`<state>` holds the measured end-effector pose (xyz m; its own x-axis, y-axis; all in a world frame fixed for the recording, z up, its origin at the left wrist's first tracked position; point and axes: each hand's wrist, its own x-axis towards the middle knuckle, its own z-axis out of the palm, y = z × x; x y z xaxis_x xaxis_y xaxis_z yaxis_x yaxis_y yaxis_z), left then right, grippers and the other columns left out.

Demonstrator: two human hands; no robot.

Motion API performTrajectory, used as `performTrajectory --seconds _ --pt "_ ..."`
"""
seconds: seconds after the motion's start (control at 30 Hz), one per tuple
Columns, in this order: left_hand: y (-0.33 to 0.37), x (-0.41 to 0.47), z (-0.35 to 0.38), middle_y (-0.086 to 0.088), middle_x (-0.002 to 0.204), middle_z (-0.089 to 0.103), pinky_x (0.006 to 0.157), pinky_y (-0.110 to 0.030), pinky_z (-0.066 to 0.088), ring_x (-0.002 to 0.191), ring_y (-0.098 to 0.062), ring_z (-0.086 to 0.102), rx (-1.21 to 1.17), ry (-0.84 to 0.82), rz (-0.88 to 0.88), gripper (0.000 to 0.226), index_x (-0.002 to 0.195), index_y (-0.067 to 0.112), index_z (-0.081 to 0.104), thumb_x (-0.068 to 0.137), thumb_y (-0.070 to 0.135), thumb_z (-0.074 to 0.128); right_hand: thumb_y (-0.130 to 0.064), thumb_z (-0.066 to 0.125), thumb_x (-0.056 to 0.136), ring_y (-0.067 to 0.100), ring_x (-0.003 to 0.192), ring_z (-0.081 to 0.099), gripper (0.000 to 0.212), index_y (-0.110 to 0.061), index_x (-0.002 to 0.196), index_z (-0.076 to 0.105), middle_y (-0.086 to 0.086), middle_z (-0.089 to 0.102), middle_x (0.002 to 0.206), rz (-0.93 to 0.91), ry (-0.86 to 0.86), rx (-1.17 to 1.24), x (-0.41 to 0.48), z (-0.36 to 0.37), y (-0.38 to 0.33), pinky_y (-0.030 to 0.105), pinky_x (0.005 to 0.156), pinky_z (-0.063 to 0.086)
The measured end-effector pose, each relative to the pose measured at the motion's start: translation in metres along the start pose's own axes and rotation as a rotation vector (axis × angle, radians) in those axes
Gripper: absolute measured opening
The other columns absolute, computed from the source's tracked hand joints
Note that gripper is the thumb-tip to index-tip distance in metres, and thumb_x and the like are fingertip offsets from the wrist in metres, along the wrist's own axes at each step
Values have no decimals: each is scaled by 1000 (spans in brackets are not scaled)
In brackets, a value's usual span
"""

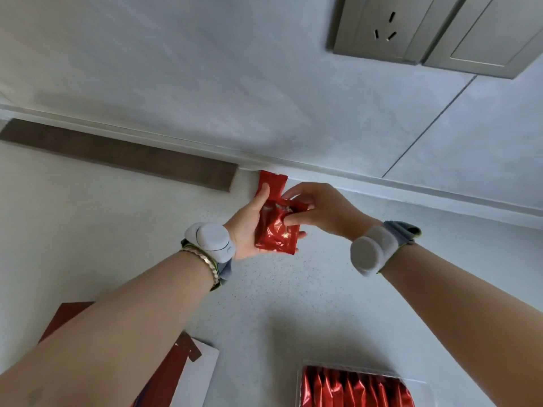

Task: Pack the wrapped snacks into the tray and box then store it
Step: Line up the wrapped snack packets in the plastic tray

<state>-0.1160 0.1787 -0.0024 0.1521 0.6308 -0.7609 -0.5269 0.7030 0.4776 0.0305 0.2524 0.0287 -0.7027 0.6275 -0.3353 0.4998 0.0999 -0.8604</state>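
My left hand holds a small stack of red foil wrapped snacks above the white counter, thumb pressed on the top one. My right hand pinches a crumpled red packet at the middle of that stack, fingers curled round it. One flat packet sticks out past my left thumb toward the wall. At the bottom edge a clear plastic tray stands with several red packets upright in a row. The dark red box lies at the bottom left, partly under my left forearm.
A white counter runs to a pale wall. A dark brown strip lies along the wall's foot at the left. A grey wall socket and switch plate sit at the upper right. Both wrists wear grey bands.
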Motion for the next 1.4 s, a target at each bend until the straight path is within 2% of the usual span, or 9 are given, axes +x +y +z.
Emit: performTrajectory --seconds 0.23,0.4,0.57,0.67,0.77,0.93,1.03,1.17,1.4 --pt "-13 -9 -5 -6 79 67 68 -36 57 67 -18 65 -57 -118 91 26 102 19 60 77 20 67 -22 68 83 3 85 57 18 -22 101 66 -3 59 106 -68 351 -58 35 9 9 10 77 47" --pt "-13 -17 -20 -5 66 63 75 -39 54 64 -19 61 -191 236 168 3 84 12 61 87 13 62 -26 61 87 26 142 25 65 -20 145 31 4 20 156 -69 -55 -717 66 28 15 39 113 30" --pt "-9 -25 -38 -5 73 59 70 -36 53 66 -18 58 -261 394 211 12 78 16 57 89 10 58 -24 52 93 31 118 47 40 -16 131 43 9 50 131 -141 26 -1065 64 41 16 39 90 47" --pt "-10 -31 -41 -5 75 59 73 -37 53 68 -18 59 -283 419 198 9 81 16 56 88 11 59 -15 45 96 24 92 60 25 -12 121 47 7 63 105 -94 105 -769 53 42 11 28 74 44" --pt "-12 -41 -39 -7 80 61 82 -41 53 73 -21 61 -229 393 188 11 91 13 56 88 23 61 -16 59 90 18 90 57 31 -8 119 51 1 59 98 101 236 -104 27 33 -8 24 77 46" --pt "-25 -67 -9 -9 88 62 78 -42 54 78 -23 62 -124 238 132 35 101 19 58 84 49 58 -3 45 95 21 87 63 24 -1 119 50 13 62 98 251 111 1004 -47 26 -27 30 76 58" --pt "-38 -87 18 -12 101 65 76 -41 58 89 -26 64 -66 120 168 45 109 16 56 81 52 56 -6 50 93 12 78 64 18 -9 110 57 5 64 92 255 158 927 -90 26 -31 20 64 59" --pt "-70 -122 58 -10 96 66 69 -36 59 85 -25 65 -22 10 354 18 101 20 61 86 9 61 -5 56 89 8 66 66 11 -14 91 60 5 64 87 283 225 882 -146 31 -34 18 56 54" --pt "-117 -172 86 -10 92 69 58 -29 59 76 -23 67 240 76 336 25 101 16 64 81 2 66 -7 68 78 10 67 63 25 -25 93 60 -1 66 79 263 56 129 -226 39 -53 14 58 49"
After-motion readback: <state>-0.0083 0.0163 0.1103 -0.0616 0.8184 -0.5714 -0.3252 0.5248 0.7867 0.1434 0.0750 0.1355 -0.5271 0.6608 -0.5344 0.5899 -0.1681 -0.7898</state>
